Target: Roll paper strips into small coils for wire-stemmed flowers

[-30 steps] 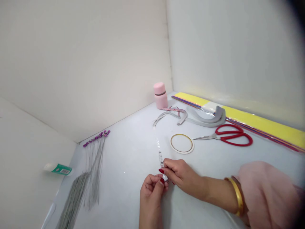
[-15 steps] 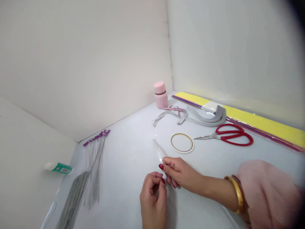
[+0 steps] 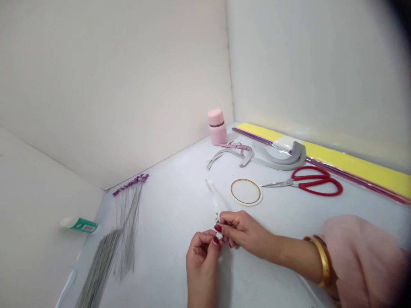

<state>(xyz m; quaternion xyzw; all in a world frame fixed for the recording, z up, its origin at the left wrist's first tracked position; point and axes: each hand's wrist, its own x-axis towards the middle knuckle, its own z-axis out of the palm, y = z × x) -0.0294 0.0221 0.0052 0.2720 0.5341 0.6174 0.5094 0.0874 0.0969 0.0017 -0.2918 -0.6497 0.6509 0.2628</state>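
Low in the middle of the white table, my left hand point(image 3: 202, 256) and my right hand point(image 3: 241, 231) meet, fingers pinched together on the near end of a thin clear strip point(image 3: 214, 201) with small dots. The strip runs away from my fingertips toward a flat tape ring point(image 3: 246, 191). On my right wrist sit a gold bangle and a pink sleeve.
Red-handled scissors point(image 3: 308, 182) lie right of the ring. Grey curved bands point(image 3: 279, 156) and a pink bottle point(image 3: 216, 126) stand behind. Yellow sheets point(image 3: 353, 164) line the right wall. At left lie a wire bundle point(image 3: 109, 252) with purple beads point(image 3: 130, 184) and a glue tube point(image 3: 78, 224).
The strip's free length has shortened and its far end has drawn nearer to my hands. Both hands stay pinched on it, shifting slightly.
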